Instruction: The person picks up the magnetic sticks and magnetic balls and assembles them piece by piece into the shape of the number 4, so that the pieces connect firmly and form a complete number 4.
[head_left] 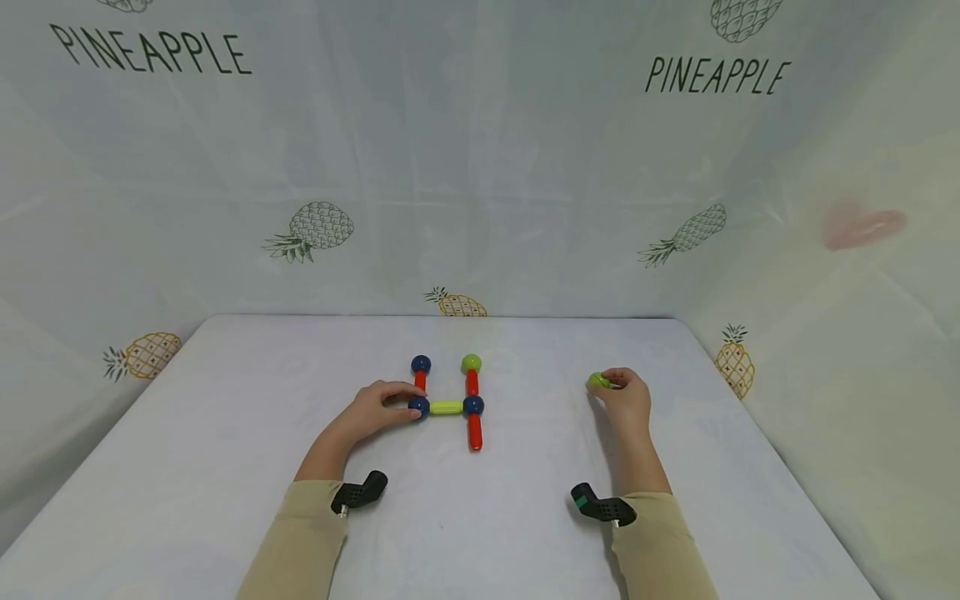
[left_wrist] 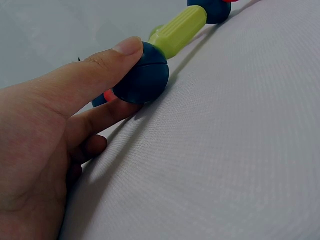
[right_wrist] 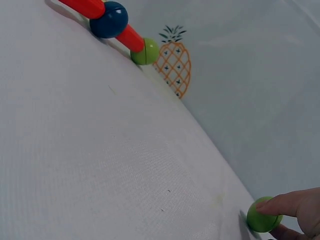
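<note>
On the table lies an H-like build of balls and rods. A yellow-green rod [head_left: 447,407] joins two blue balls. My left hand [head_left: 380,406] pinches the left blue ball [left_wrist: 144,77] between thumb and fingers. From that ball a red rod [head_left: 421,382] runs back to another blue ball [head_left: 421,363]. The right blue ball [head_left: 473,405] carries a red rod [head_left: 472,383] topped by a green ball [head_left: 471,362] and a second red rod [head_left: 475,433] pointing toward me. Well to the right, my right hand [head_left: 627,398] pinches a loose green ball [right_wrist: 263,215], close to the tabletop.
A white cloth covers the table [head_left: 525,483], whose back edge meets a hanging curtain [head_left: 480,167] printed with pineapples. Black wrist cameras sit on both sleeves. Bare tabletop separates the build from my right hand.
</note>
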